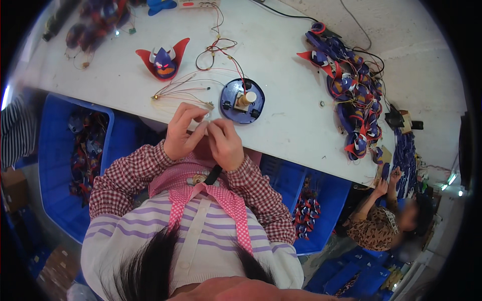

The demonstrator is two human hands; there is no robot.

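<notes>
Both hands meet at the table's near edge. My left hand (183, 133) pinches with thumb and forefinger, and my right hand (226, 142) is closed close beside it, the fingertips nearly touching. Something small and whitish shows between them, too small to name. Just beyond lies a bundle of thin wires (173, 96) with small connectors. To its right sits a round purple plastic housing (243, 117) with black posts and a cream knob-like part (248, 98) in the middle. A toy character head (164, 62) with red collar, white horns and lit eyes lies farther off.
Many similar heads with wires are heaped at the table's right (355, 95) and far left (95, 25). Blue bins (46, 160) with more parts stand below at both sides. Red and black cables (215, 47) cross the white table (286, 60). Another person (374, 220) works at right.
</notes>
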